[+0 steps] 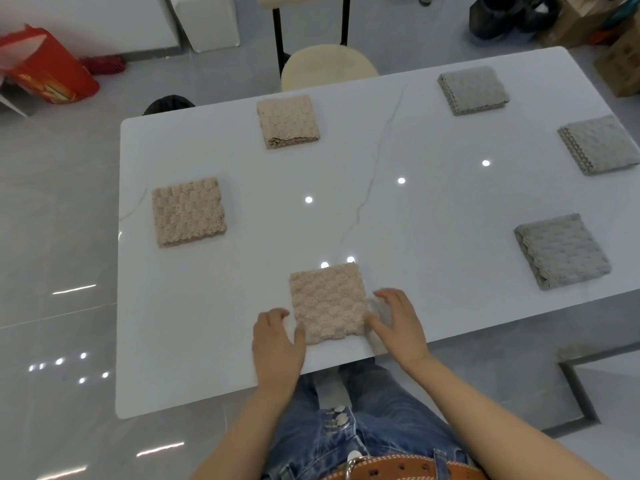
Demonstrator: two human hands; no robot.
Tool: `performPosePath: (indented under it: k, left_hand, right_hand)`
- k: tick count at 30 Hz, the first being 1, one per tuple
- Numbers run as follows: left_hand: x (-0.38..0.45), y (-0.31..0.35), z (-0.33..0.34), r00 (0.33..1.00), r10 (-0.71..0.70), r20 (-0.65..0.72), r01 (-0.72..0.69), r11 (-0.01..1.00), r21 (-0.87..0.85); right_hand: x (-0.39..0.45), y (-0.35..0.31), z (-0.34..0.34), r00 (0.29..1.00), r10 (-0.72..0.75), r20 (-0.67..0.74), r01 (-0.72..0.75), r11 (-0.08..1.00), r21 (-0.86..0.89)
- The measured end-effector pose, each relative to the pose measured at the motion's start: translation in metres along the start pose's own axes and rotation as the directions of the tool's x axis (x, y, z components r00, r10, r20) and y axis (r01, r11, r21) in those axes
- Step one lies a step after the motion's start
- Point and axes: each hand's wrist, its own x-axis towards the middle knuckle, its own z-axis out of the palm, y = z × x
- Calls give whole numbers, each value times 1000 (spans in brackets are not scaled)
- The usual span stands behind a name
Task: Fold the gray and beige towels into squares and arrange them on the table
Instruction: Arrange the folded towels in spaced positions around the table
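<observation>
Touching the near beige towel (328,303) with my relaxed left hand (277,344) and right hand (398,327), it sits near the counter (433,202) edge. A bump could slide it off or unfold it.

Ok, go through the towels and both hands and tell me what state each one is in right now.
Near beige towel: folded square, between both hands.
Left beige towel: folded, flat.
Far beige towel: folded, flat.
Far gray towel: folded, flat.
Right-edge gray towel: folded, flat.
Near gray towel: folded, flat.
Left hand: open, thumb touching towel.
Right hand: open, thumb touching towel.
</observation>
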Motion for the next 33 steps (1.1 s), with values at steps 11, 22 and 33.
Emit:
performPosePath:
  k: [11, 22, 33]
  left_hand:
    - [30, -4, 35, 897, 176, 406, -364, 814, 453]
    - [24, 4, 17, 925, 185, 332, -343, 783, 519]
    - [-6, -3, -34, 967, 249, 57, -233, 769, 596]
  right_hand:
    - [45, -4, 5, 869, -213, 446, 406, 823, -399]
    - [41, -8, -4, 880, -212, 424, 417, 771, -481]
    - [26, -40, -3, 855, -372, 362, 518, 660, -545]
